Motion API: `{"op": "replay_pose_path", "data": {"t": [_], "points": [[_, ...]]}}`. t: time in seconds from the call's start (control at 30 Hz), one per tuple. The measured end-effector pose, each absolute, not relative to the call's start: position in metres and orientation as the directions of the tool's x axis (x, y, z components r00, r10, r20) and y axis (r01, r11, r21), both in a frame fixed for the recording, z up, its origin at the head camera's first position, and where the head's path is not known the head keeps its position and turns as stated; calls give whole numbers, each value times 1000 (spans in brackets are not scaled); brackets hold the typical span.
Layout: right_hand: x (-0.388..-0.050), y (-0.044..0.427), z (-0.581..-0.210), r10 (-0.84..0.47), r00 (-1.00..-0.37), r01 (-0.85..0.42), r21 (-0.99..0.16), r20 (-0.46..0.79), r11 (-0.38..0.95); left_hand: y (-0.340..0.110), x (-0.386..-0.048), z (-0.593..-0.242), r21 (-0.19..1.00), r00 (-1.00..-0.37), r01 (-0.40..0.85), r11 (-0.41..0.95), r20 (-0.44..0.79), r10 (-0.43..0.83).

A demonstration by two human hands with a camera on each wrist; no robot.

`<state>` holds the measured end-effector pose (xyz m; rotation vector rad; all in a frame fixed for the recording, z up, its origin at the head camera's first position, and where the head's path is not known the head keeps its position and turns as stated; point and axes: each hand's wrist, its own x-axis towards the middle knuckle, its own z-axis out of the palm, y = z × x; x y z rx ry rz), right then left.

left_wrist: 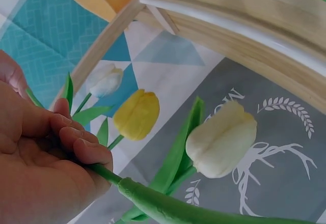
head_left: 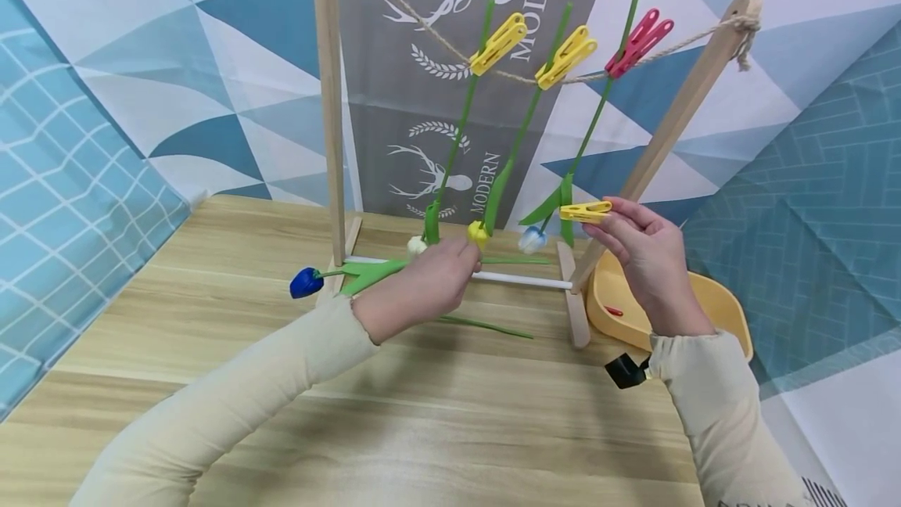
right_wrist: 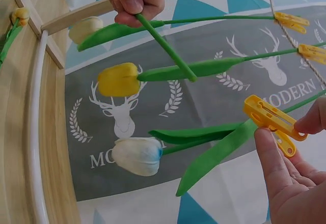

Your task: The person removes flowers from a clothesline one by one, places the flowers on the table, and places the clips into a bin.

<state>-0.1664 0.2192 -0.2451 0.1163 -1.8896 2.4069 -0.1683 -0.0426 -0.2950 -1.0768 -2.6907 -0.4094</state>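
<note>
My left hand (head_left: 439,276) grips the green stem of a dark blue tulip (head_left: 306,282), which lies nearly level with its bloom to the left. The stem's cut end (right_wrist: 188,74) sticks out past the fingers. Between thumb and fingers, my right hand (head_left: 651,249) pinches a yellow clothespin (head_left: 586,212). Three tulips hang bloom-down from a rope (head_left: 524,78): a white one (left_wrist: 221,140), a yellow one (right_wrist: 119,80) and a pale blue-white one (head_left: 533,239). Two yellow clothespins (head_left: 498,44) and a red clothespin (head_left: 639,44) hold their stems.
A wooden frame (head_left: 328,100) with a white crossbar (head_left: 521,280) carries the rope. Another stem (head_left: 486,326) lies on the wooden table (head_left: 211,382); a yellow-orange bloom (right_wrist: 20,15) shows there too. Behind the right arm stands an orange tray (head_left: 735,319) with a small red piece (head_left: 613,311).
</note>
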Motion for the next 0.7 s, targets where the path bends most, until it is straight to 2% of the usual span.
{"op": "replay_pose_path", "data": {"t": [0.33,0.7], "points": [[-163,227,-257,8,-999,-53,-963,53,-263,-39,-165,-305,129,-674,726,675,326,663],[-162,240,-270,9,-999,-42,-933,42,-358,-36,-159,-314,113,-678,728,676,261,687]]}}
